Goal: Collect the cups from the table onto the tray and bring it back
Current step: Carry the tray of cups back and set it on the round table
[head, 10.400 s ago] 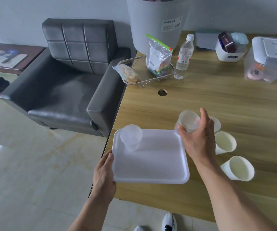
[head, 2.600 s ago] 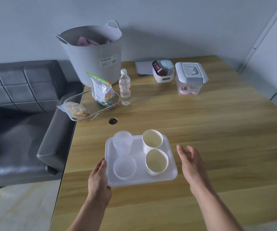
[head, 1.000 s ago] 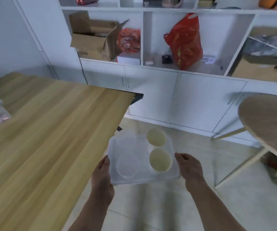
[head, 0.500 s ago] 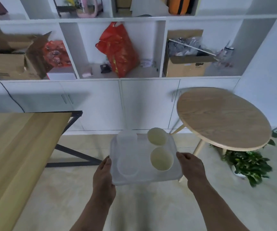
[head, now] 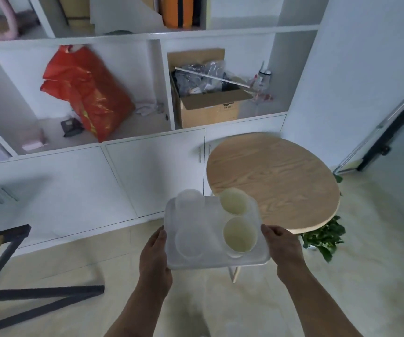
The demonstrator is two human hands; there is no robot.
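Gripping opposite tray [head: 214,260] edges, left hand [head: 154,257] and right hand [head: 284,249] seemingly level.

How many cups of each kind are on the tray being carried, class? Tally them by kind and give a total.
Clear plastic cups: 2
Cream paper cups: 2
Total on the tray: 4
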